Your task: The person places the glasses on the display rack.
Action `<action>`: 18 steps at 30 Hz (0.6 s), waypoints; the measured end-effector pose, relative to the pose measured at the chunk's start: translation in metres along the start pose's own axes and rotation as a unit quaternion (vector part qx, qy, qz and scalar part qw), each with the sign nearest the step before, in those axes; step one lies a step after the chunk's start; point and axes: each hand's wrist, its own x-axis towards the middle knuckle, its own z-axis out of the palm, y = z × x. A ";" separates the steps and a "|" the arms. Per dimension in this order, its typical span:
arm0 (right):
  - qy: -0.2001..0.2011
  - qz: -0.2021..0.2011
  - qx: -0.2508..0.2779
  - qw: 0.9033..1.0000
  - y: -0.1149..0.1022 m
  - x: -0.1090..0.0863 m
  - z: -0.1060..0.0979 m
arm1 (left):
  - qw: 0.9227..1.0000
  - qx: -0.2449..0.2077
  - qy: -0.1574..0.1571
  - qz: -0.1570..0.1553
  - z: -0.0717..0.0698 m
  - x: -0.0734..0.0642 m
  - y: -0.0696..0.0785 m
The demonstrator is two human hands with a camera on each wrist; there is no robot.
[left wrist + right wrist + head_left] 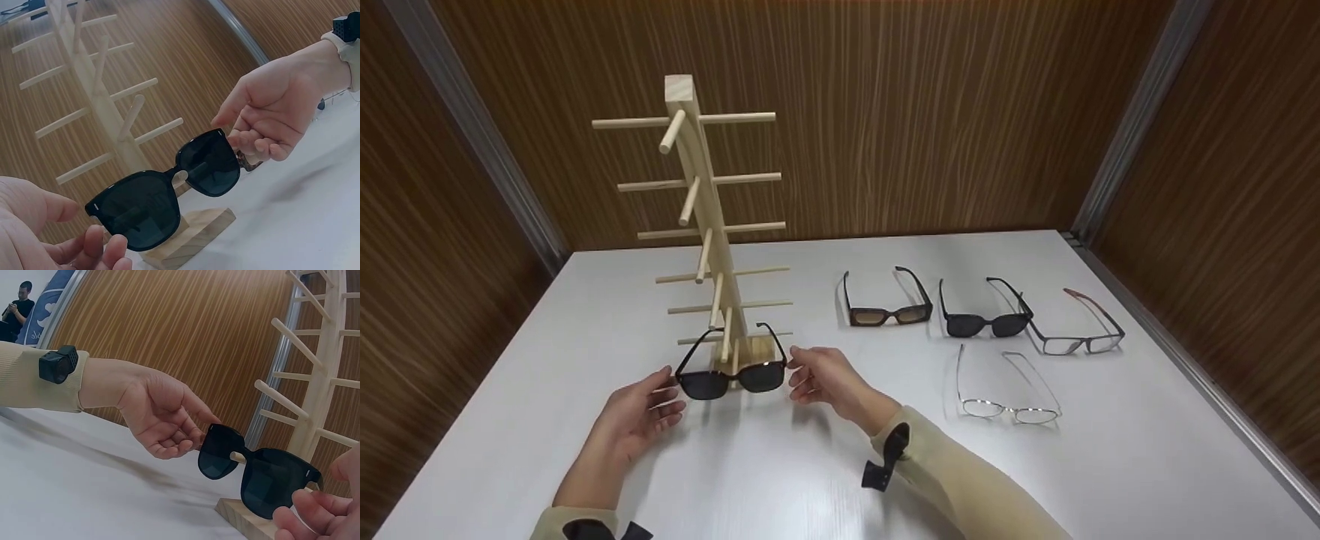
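Note:
Black sunglasses [733, 380] sit low on the front of a wooden eyewear stand [712, 217], lenses facing me and temples pointing back. In the right wrist view, the end of a peg [238, 457] shows beneath their bridge. My left hand [634, 416] is at their left hinge, its thumb and fingertips apart around that corner. At the opposite hinge, my right hand [834, 381] has its fingertips beside the temple, thumb and index finger likewise apart. Both hands' fingers are loosely bent. Whether any fingertip touches the frame is hard to tell.
Right of the stand lie brown-tinted glasses [890, 315], another pair of black sunglasses [988, 325], dark-framed clear glasses [1081, 345] and thin round metal glasses [1009, 412]. Bare pegs stick out from the stand above. Wood-grain panels [885, 112] enclose the white table [780, 480].

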 end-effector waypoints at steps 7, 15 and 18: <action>-0.024 0.000 -0.016 1.000 0.003 -0.009 -0.009 | 1.000 0.002 0.005 0.003 -0.006 -0.008 -0.006; -0.049 0.011 -0.022 0.998 0.014 -0.020 -0.019 | 1.000 0.019 0.011 -0.006 -0.010 -0.016 -0.022; -0.050 0.018 -0.033 0.998 0.017 -0.025 -0.021 | 1.000 0.019 0.011 -0.009 -0.009 -0.019 -0.028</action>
